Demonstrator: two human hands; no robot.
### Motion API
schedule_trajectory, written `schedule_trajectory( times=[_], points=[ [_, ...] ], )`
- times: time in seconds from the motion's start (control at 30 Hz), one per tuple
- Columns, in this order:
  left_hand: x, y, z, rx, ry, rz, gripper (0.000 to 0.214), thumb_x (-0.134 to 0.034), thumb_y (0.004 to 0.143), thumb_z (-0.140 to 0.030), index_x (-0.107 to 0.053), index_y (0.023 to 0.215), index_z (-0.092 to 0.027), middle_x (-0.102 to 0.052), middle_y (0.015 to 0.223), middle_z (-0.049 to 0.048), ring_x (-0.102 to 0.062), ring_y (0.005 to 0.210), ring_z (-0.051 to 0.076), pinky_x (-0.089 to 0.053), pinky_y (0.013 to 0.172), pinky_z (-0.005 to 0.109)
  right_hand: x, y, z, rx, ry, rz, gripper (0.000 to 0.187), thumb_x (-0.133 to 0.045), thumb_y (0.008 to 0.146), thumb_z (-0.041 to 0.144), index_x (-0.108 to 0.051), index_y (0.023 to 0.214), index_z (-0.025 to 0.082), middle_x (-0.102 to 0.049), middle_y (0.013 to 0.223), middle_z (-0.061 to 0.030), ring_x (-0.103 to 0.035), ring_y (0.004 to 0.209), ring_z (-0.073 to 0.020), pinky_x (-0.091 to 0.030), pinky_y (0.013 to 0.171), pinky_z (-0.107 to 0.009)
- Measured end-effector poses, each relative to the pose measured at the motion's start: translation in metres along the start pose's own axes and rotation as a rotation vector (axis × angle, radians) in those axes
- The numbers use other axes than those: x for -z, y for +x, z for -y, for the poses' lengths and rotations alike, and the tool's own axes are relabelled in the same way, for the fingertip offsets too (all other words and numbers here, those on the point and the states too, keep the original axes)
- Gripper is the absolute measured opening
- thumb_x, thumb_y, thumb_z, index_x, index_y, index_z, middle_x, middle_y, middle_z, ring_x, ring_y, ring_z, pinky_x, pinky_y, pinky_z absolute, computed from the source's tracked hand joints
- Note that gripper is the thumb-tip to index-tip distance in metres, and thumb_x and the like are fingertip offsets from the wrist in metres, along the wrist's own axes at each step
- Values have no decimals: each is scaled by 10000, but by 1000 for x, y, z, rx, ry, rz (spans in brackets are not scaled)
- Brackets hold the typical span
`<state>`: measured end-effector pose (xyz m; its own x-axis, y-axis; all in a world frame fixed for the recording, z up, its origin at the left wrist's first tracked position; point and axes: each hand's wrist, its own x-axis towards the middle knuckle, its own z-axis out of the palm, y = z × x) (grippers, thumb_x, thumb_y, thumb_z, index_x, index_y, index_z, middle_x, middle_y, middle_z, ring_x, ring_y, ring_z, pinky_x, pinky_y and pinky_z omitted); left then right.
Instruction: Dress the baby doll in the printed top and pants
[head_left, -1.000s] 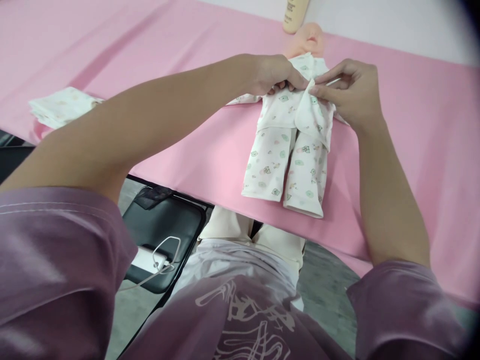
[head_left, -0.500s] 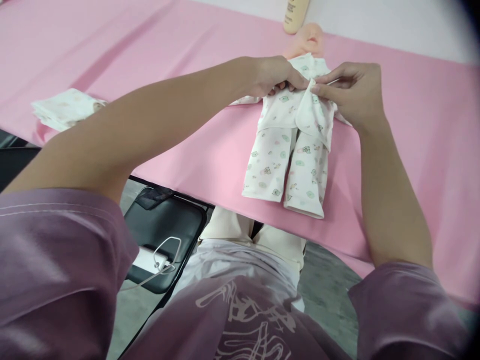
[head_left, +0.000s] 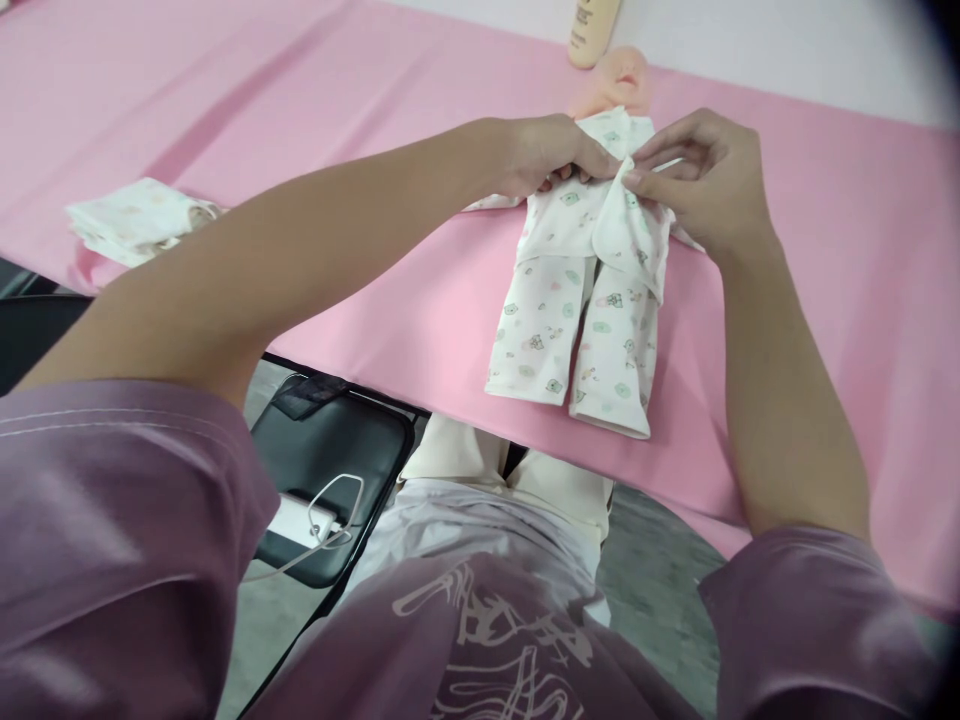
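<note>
A baby doll [head_left: 621, 75] lies on its back on the pink-covered table [head_left: 375, 150], dressed in a white printed top [head_left: 585, 215] and matching trousers [head_left: 570, 340]. My left hand [head_left: 547, 150] pinches the left front flap of the top at the chest. My right hand [head_left: 701, 180] pinches the right front flap, thumb against forefinger. Both hands meet at the middle of the doll's chest, fingers closed on the cloth. The doll's arms are hidden under my hands.
A folded white printed cloth [head_left: 135, 220] lies at the table's left edge. A cream bottle [head_left: 592, 30] stands behind the doll's head. Below the table edge a black chair [head_left: 330, 450] holds a white device with a cable [head_left: 315, 515].
Almost nothing has moved. My right hand's fingers have shifted slightly on the flap, and the view has drifted a little.
</note>
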<state>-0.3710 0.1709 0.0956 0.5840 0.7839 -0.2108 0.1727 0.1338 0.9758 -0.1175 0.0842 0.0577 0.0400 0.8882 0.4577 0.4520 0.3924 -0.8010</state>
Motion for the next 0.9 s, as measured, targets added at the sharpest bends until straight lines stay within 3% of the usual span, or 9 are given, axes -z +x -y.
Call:
schedule_trajectory(
  times=[0.07, 0.27, 0.4, 0.53, 0.7, 0.8, 0.9],
  points=[
    [1, 0, 1, -47, 111, 77, 366, -935, 1065, -164, -797, 752, -293, -805, 944, 101, -647, 1275, 362, -424, 1221, 535, 0, -2, 3, 17, -24, -11, 589, -1221, 676, 718, -927, 1016, 338, -932, 1109, -48, -867, 912, -330, -773, 936, -578],
    [4, 3, 4, -79, 95, 118, 347, -959, 1020, -208, -815, 723, -312, -852, 1041, 99, -667, 1249, 344, -461, 1188, 523, 0, -6, 9, 69, -54, -30, 420, -1180, 764, 728, -969, 966, 425, -939, 1036, -7, -895, 930, -364, -774, 960, -615],
    [6, 5, 6, -89, 79, 137, 292, -961, 1036, -195, -856, 779, -285, -855, 1027, 92, -686, 1232, 325, -483, 1199, 515, 0, -6, 7, 68, -49, -32, 543, -1196, 722, 758, -995, 1009, 343, -949, 1064, -63, -913, 970, -397, -758, 967, -624],
    [4, 7, 6, -82, 83, 100, 331, -971, 1036, -160, -837, 758, -281, -849, 1013, 90, -701, 1245, 336, -473, 1183, 546, -2, -6, 7, 70, -68, -43, 599, -1209, 702, 770, -990, 1015, 310, -933, 1019, -65, -891, 933, -360, -751, 970, -592],
    [4, 6, 2, -43, 144, 44, 293, -987, 1061, -218, -781, 863, -283, -712, 827, 105, -609, 1291, 370, -414, 1298, 533, -8, -6, 9, 85, -81, -76, 400, -1221, 789, 510, -940, 996, 314, -916, 1058, -51, -854, 920, -320, -735, 945, -545],
    [4, 1, -3, -51, 209, 74, 322, -941, 1062, -295, -738, 812, -278, -604, 774, 95, -547, 1098, 305, -462, 1213, 516, -10, -7, 10, 92, -119, -82, 342, -1194, 821, 434, -936, 1001, 297, -907, 1040, -45, -849, 902, -303, -718, 932, -519],
    [1, -7, -7, -89, 218, 129, 396, -904, 1033, -414, -693, 726, -280, -562, 801, 102, -500, 976, 278, -478, 1076, 527, -10, -11, 16, 104, -163, -83, 337, -1175, 820, 485, -920, 960, 316, -901, 981, -31, -845, 871, -312, -707, 897, -529]
  ],
)
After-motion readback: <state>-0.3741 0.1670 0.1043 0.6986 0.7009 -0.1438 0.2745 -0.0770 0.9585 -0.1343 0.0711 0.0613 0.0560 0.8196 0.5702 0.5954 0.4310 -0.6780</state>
